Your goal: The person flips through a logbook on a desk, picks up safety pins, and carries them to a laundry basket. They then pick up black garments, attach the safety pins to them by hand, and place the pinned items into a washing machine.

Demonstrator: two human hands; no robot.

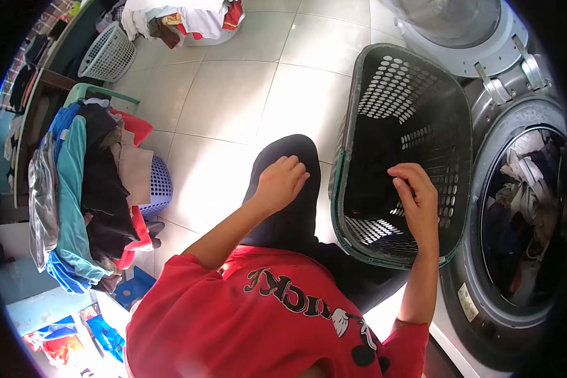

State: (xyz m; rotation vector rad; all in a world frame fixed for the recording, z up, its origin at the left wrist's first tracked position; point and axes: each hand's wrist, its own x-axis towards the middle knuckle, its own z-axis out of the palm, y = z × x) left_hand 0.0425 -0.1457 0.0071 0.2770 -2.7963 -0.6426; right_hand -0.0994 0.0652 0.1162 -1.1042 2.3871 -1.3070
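My left hand [282,183] rests on my bent knee, its fingers loosely curved and nothing in them. Over the right side of a dark green laundry basket [343,208] hangs my right hand [417,196], thumb and forefinger a little apart, holding nothing that I can see. Inside the basket lies dark cloth [375,160], hard to make out against the shadow. To its right is a front-loading washing machine [475,343] with a pile of light and dark clothes [528,170] in the drum. The machine's round door [466,50] stands swung out at the top.
On the left, a heap of clothes [72,183] covers a green chair [116,93], with a purple basket [160,186] behind it. A white basket [110,53] stands farther off. More clothes [189,16] are piled at the top. Pale tiles [227,94] cover the floor.
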